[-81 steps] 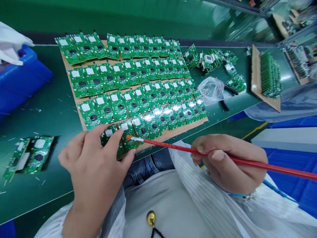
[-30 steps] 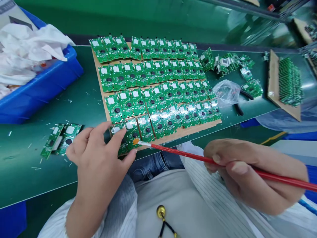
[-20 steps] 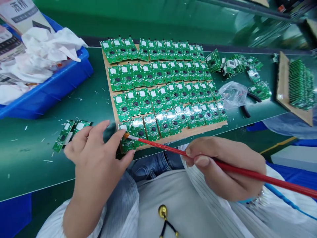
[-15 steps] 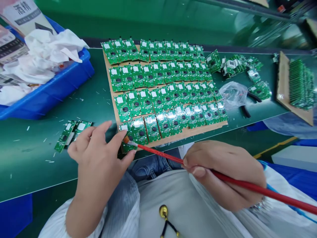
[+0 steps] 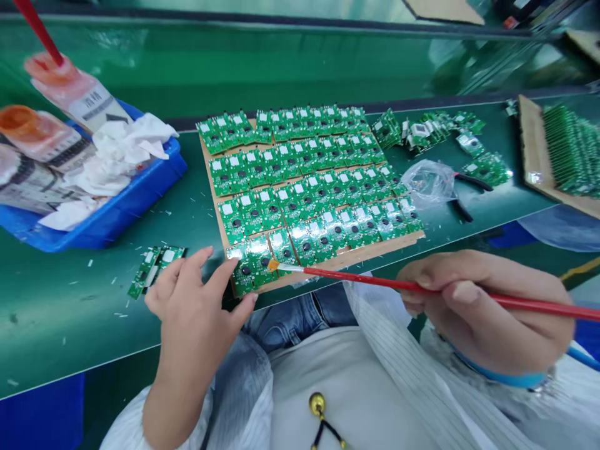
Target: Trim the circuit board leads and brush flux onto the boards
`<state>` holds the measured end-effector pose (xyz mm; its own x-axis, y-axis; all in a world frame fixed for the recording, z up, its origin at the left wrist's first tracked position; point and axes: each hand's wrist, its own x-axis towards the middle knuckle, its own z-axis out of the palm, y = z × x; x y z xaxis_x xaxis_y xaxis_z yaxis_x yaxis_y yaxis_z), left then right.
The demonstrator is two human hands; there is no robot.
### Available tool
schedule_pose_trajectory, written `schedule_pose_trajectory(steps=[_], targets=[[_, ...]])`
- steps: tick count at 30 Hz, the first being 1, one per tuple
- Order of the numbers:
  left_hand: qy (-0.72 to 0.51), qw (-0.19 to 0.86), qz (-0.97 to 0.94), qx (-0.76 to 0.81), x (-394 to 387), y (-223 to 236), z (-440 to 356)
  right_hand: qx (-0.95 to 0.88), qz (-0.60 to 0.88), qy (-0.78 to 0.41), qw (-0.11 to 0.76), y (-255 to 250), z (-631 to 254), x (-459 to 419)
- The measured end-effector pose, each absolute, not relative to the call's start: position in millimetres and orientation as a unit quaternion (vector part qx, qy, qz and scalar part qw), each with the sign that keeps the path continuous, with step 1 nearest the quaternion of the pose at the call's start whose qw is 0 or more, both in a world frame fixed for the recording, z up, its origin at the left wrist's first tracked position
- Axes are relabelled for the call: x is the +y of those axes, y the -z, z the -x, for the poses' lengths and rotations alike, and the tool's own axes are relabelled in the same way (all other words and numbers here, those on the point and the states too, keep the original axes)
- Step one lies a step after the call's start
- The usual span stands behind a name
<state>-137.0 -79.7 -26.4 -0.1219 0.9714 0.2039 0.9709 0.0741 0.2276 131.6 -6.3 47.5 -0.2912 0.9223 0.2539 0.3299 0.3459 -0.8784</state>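
A cardboard sheet (image 5: pixel 365 252) carries rows of green circuit boards with white pads and round black parts. My left hand (image 5: pixel 194 325) grips the front-left green circuit board (image 5: pixel 246 270) by its edges, with fingers spread around its corner. My right hand (image 5: pixel 482 312) is closed around a red-handled brush (image 5: pixel 375 282). Its orange bristles (image 5: pixel 272 265) point left and sit just beside that board, near its right edge. It is hard to tell whether they touch it.
A blue crate (image 5: pixel 140 203) of crumpled white tissue and orange-capped bottles stands at the left. Two loose boards (image 5: pixel 157 269) lie on the green bench among white scraps. A clear plastic bag (image 5: pixel 429 182), black-handled pliers (image 5: pixel 462 200) and boards racked on cardboard (image 5: pixel 565 150) are at the right.
The view has tilted, bringing more of the blue crate and the bottles in. My right hand has moved right, and the brush now lies flatter, with its bristles drawn off the board's corner.
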Motion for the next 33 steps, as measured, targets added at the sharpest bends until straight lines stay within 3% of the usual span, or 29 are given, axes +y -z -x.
schedule_pose_trajectory(steps=[3,7,10,14,21,33], targets=[[-0.169,-0.064,-0.677,0.713,-88.5,22.3,144.4,-0.685,0.406,-0.435,0.419,-49.8,-137.0,10.4],[-0.253,-0.124,-0.605,0.745,-110.6,22.3,157.9,-0.784,0.313,-0.391,0.368,-71.1,-108.7,45.8],[-0.269,-0.147,-0.478,0.823,-126.9,33.7,174.9,-0.838,0.218,-0.356,0.351,-96.0,-55.8,69.7],[-0.249,-0.174,-0.351,0.886,-136.8,54.0,202.4,-0.836,0.170,-0.416,0.316,-112.4,40.9,89.4],[-0.217,-0.133,-0.276,0.927,-133.3,72.9,221.6,-0.857,0.144,-0.380,0.316,-94.8,168.0,101.4],[-0.195,-0.115,-0.251,0.941,-128.4,72.7,217.4,-0.899,0.190,-0.320,0.233,-70.9,213.3,100.4]])
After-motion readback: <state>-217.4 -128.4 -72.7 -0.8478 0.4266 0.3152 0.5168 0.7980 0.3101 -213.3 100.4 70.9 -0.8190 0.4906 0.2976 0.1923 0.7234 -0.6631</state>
